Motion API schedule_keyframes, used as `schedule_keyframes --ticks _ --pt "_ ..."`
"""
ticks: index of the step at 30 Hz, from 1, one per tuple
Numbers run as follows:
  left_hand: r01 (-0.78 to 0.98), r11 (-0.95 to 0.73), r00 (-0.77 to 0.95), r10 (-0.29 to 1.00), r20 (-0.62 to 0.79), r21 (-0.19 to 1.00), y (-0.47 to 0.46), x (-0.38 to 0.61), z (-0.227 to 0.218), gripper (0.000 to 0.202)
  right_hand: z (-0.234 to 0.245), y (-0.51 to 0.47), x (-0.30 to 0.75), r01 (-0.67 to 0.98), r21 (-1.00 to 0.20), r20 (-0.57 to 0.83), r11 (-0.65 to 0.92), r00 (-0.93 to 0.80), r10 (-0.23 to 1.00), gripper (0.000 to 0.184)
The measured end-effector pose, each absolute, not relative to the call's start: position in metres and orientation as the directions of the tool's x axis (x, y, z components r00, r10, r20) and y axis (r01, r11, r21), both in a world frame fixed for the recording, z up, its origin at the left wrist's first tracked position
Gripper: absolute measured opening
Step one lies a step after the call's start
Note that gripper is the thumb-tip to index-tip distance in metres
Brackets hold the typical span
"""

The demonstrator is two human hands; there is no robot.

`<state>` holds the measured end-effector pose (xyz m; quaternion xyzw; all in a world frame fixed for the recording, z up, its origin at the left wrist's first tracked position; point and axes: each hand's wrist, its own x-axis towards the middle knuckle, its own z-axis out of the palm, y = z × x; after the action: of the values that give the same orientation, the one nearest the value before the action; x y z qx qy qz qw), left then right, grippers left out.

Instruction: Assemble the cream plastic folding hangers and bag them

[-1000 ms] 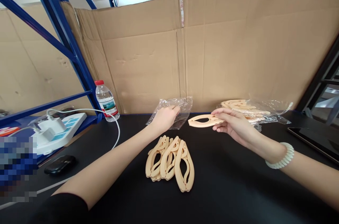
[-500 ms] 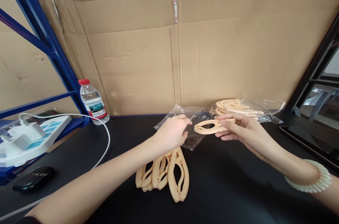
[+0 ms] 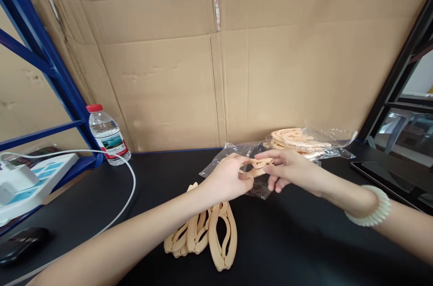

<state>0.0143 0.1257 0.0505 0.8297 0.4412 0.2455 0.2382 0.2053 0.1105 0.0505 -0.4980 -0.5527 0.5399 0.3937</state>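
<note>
A beige folding clothes hanger (image 3: 260, 167), folded up, is held level above the black table between both hands. My left hand (image 3: 227, 178) grips its left end, hiding part of the loop. At its right end, my right hand (image 3: 291, 169) pinches it between thumb and fingers, with the lower fingers curled loosely beneath. Several more folded hangers (image 3: 223, 237) lie overlapping on the table below my left forearm. Behind my right hand, another pile of hangers (image 3: 297, 136) sits in clear plastic. A crumpled clear plastic bag (image 3: 216, 165) lies behind my left hand.
A water bottle (image 3: 110, 137) with a red cap stands at the back left. Nearby are a power strip (image 3: 56, 175), a white cable (image 3: 130, 196) and a black mouse (image 3: 23, 244). A dark tablet (image 3: 382, 182) lies at right. Cardboard (image 3: 162, 83) walls the table's back.
My left hand has moved to the hanger and taken hold of its left end. My right hand has brought the hanger slightly left. The view has shifted a little.
</note>
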Motion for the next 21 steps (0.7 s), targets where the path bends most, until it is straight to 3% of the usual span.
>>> schedule_keyframes --ticks 4,8,12,16,21 --pt "0.560 -0.361 0.450 0.888 0.092 0.745 0.135 0.018 0.053 0.050 0.051 0.126 0.200 -0.019 -0.974 -0.207 -0.224 -0.315 0.926 0.020" --pt "0.475 -0.261 0.511 0.859 -0.022 0.841 0.146 0.015 0.052 0.053 0.040 0.132 0.196 -0.029 -0.963 -0.243 -0.267 -0.336 0.910 0.020" --pt "0.449 -0.268 0.514 0.858 -0.001 0.852 0.162 -0.005 0.056 0.060 0.032 0.137 0.202 0.014 -0.961 -0.266 -0.277 -0.326 0.907 0.018" --pt "0.517 -0.248 0.386 0.922 0.036 0.819 0.177 -0.044 0.056 0.047 0.029 0.146 0.212 0.049 -0.956 -0.292 -0.291 -0.284 0.913 0.015" --pt "0.551 -0.038 0.207 0.974 -0.092 0.833 0.171 -0.078 0.043 0.053 0.028 0.156 0.210 0.057 -0.935 -0.352 -0.350 -0.273 0.895 0.014"
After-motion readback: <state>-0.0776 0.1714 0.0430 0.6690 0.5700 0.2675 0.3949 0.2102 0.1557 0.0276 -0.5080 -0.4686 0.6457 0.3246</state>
